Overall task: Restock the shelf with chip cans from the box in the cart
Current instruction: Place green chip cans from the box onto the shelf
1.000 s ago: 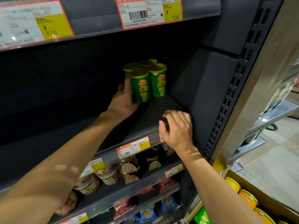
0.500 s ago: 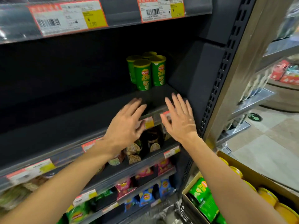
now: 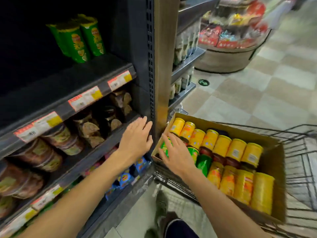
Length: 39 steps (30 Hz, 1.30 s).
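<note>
Counts: on the shelf [image 3: 96, 73], four green chip cans [image 3: 78, 43] are discernible, upright and touching one another in a tight cluster toward the right end of the board, set back from its front edge; motion blur makes the count uncertain. In the cardboard box [image 3: 272, 162], a far row of seven yellow cans [image 3: 221, 146] lies side by side along the far wall, and a near row of at least four more yellow cans [image 3: 240, 188] lies along the near wall. At least two green cans [image 3: 203, 163] lie toward the box's left end, partly covered by the hand; the exact number cannot be told.

Appearance: the shelf cans are green cylinders with yellow lids and a red-and-yellow logo. The box cans are the same shape, most in yellow-orange wrap with yellow lids.

Containers: the box is open-topped and rests in a wire cart [image 3: 298, 152] standing just beside the right upright of the shelving.

Hands: the right hand [image 3: 175, 156] is over the left end of the box, fingers spread, resting on a green can at the left wall; no closed grasp is visible. The left hand [image 3: 137, 138] is flat, fingers extended and close together, holding nothing, in front of the lower shelf's right end.
</note>
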Each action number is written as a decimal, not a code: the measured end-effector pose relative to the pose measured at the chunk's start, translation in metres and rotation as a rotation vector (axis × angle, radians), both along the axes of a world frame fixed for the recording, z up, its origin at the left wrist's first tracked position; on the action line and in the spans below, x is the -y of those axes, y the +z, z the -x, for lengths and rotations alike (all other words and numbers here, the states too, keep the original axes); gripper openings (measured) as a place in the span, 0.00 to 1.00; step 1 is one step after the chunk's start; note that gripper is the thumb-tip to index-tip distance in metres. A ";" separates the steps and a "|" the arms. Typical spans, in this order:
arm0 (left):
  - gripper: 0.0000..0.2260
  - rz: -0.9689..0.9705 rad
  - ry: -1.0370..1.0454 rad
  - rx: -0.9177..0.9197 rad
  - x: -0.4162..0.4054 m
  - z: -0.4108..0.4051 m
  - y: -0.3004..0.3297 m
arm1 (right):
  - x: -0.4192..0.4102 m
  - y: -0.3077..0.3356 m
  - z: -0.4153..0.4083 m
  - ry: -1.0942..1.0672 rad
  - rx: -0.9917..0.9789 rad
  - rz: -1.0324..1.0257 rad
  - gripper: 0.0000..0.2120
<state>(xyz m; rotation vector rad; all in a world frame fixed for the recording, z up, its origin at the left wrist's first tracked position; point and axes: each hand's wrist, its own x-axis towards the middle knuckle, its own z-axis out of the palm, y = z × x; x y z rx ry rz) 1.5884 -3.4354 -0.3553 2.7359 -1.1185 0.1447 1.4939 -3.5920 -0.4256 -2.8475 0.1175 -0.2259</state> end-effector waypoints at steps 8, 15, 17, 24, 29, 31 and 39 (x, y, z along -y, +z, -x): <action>0.20 -0.116 -0.243 -0.144 0.071 0.040 -0.053 | 0.045 -0.042 0.089 -0.298 -0.120 -0.106 0.31; 0.26 -0.252 -0.249 -0.242 0.122 0.039 -0.095 | 0.090 -0.068 0.087 -0.392 -0.364 -0.167 0.31; 0.27 -0.310 -0.242 -0.272 0.132 0.037 -0.104 | 0.102 -0.080 0.079 -0.383 -0.465 -0.166 0.32; 0.27 -0.451 -0.220 -0.341 0.150 0.018 -0.130 | 0.139 -0.123 0.027 -0.532 -0.615 -0.484 0.34; 0.27 -0.530 -0.153 -0.402 0.146 0.014 -0.146 | 0.147 -0.142 0.001 -0.697 -0.615 -0.774 0.40; 0.27 -0.570 -0.135 -0.423 0.143 0.012 -0.152 | 0.151 -0.147 -0.005 -0.709 -0.637 -0.855 0.41; 0.27 -0.698 -0.161 -0.494 0.147 -0.012 -0.168 | 0.176 -0.142 0.013 -0.695 -0.638 -0.957 0.41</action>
